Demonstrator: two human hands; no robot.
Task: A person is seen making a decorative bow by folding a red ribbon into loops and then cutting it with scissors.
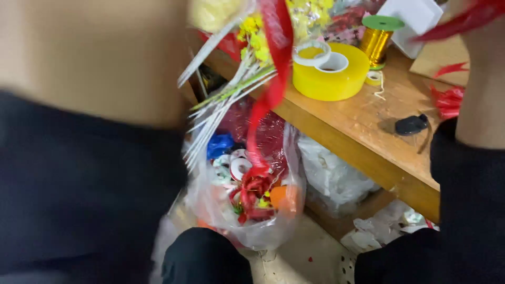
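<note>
- Red ribbon (273,79): one long strip hangs from the top of the view, past the table edge, down into an open plastic bag (284,210) on the floor. It crosses in front of a bundle of white stems with yellow flowers (231,89).
- Hands: both forearms are in view in dark sleeves, left (79,158) and right (473,158). The hands themselves lie beyond the top edge; their grip cannot be told.
- Surface: a wooden table (368,115) runs diagonally across the upper right. Its front edge is bare wood. The floor below is pale and littered with scraps.
- On the table: a large yellow tape roll (331,73) near the edge, with a small white tape roll (311,53) resting on top; a spool of gold wire with a green cap (377,39) just behind; a small black object (411,124) further right; red scraps (447,100) at the far right.
- Under the table: crumpled white plastic (331,179) fills the space beside the bag.
- Bag contents: red bows, white rings, a blue piece, an orange piece.
- Obstructions: the left sleeve blocks the whole left side. Dark-clad knees (205,257) close the bottom edge.
- Open room: a narrow floor strip between the knees and the bag.
</note>
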